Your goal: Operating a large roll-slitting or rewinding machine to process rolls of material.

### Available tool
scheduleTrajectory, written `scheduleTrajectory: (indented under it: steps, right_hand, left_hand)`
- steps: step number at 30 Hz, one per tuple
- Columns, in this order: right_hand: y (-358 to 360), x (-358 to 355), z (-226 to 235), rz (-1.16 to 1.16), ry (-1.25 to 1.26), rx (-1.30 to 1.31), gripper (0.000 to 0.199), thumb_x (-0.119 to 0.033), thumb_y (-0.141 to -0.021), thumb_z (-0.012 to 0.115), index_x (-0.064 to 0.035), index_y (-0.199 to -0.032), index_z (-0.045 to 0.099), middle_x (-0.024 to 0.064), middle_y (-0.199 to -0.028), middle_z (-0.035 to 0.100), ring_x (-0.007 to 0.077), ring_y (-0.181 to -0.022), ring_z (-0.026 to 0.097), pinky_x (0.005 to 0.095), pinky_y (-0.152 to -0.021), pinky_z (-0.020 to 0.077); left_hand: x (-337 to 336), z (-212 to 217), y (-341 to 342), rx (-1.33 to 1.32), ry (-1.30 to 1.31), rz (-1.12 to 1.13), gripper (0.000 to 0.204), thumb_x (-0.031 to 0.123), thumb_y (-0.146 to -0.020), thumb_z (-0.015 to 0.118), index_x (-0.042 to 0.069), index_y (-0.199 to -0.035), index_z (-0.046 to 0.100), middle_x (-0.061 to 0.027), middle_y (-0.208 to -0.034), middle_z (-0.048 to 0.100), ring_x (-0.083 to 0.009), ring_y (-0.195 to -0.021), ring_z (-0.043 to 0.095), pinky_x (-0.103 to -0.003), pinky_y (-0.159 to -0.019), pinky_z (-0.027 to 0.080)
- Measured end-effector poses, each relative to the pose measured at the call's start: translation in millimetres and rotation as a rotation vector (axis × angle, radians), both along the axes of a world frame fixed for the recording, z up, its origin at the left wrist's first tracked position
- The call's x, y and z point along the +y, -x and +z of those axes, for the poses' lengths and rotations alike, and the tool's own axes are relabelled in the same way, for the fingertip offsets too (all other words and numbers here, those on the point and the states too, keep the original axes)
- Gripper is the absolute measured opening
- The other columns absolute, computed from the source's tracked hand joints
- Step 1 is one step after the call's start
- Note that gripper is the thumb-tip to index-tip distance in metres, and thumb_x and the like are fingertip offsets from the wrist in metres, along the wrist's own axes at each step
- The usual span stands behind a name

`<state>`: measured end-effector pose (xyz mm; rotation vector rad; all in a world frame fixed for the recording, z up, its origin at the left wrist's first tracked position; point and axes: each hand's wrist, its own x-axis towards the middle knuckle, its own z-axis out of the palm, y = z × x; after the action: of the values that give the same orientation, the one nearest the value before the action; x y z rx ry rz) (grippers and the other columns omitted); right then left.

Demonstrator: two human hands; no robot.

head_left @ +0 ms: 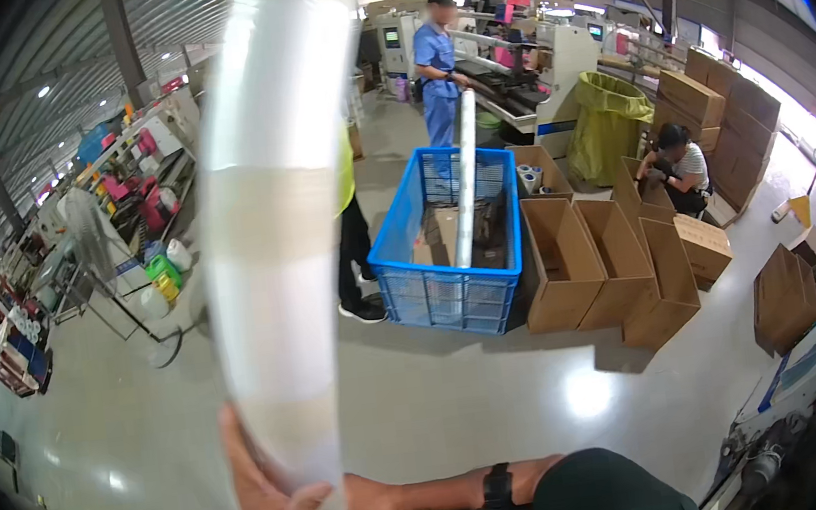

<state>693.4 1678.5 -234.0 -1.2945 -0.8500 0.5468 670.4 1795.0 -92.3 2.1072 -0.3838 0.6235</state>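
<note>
A long roll of clear plastic film (273, 220) stands upright right in front of me, running from the top edge down to my hands. My left hand (265, 498) cups its lower end from the left, fingers spread along the roll. My right hand (361, 504) presses against the roll's bottom from the right; a black watch sits on that wrist. The roll hides most of a person in a yellow vest (353, 231) behind it.
A blue plastic crate (448, 250) holds another upright film roll (465, 178). Open cardboard boxes (610, 262) stand to its right. A person in blue (435, 66) works at a machine; another person (675, 169) crouches by boxes. A yellow bag (609, 121) sits behind.
</note>
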Motion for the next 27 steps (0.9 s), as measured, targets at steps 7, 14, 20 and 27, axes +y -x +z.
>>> scheduleTrajectory:
  steps: [7,14,20,27]
  right_hand:
    - [-115.0,-182.3,-57.5,-0.288,-0.292,0.622,0.055,-0.02,-0.075,0.068,-0.0016,-0.123,0.046,0.0087,-0.114,0.056,0.0192,-0.106,0.052,0.0328,-0.091,0.0425]
    - [-243.4,-241.8,-138.6,-0.619,-0.523,1.092,0.058,-0.034,-0.082,0.057,-0.0026,-0.127,0.039,0.0139,-0.119,0.053,0.0271,-0.11,0.052,0.0428,-0.099,0.0385]
    - [-363.6,-257.2,-182.4,-0.722,-0.524,1.198,0.054,-0.037,-0.087,0.05,-0.0029,-0.127,0.037,0.0157,-0.121,0.051,0.0293,-0.111,0.051,0.0448,-0.098,0.0385]
    - [-542.2,-293.3,-183.7,-0.789,-0.479,1.136,0.055,-0.041,-0.089,0.047,-0.0029,-0.128,0.039,0.0166,-0.124,0.05,0.0303,-0.112,0.05,0.0447,-0.098,0.0377]
  left_hand:
    - [-53.1,-176.3,19.8,0.608,0.006,0.047,0.07,0.019,-0.068,0.065,-0.003,-0.128,0.038,-0.02,-0.122,0.049,-0.0289,-0.119,0.042,-0.038,-0.097,0.035]
    - [2.6,-248.5,87.0,0.738,-0.375,0.109,0.059,0.02,-0.077,0.064,0.005,-0.13,0.04,-0.0181,-0.117,0.053,-0.0305,-0.102,0.053,-0.041,-0.083,0.045]
    - [125.1,-321.5,92.7,0.867,-1.048,-0.037,0.059,0.023,-0.082,0.065,0.012,-0.133,0.038,-0.018,-0.12,0.052,-0.0317,-0.1,0.056,-0.044,-0.08,0.048]
    - [77.3,-290.0,-19.7,1.219,-0.38,0.182,0.06,0.021,-0.076,0.062,0.006,-0.13,0.039,-0.021,-0.119,0.052,-0.0319,-0.111,0.05,-0.043,-0.09,0.041]
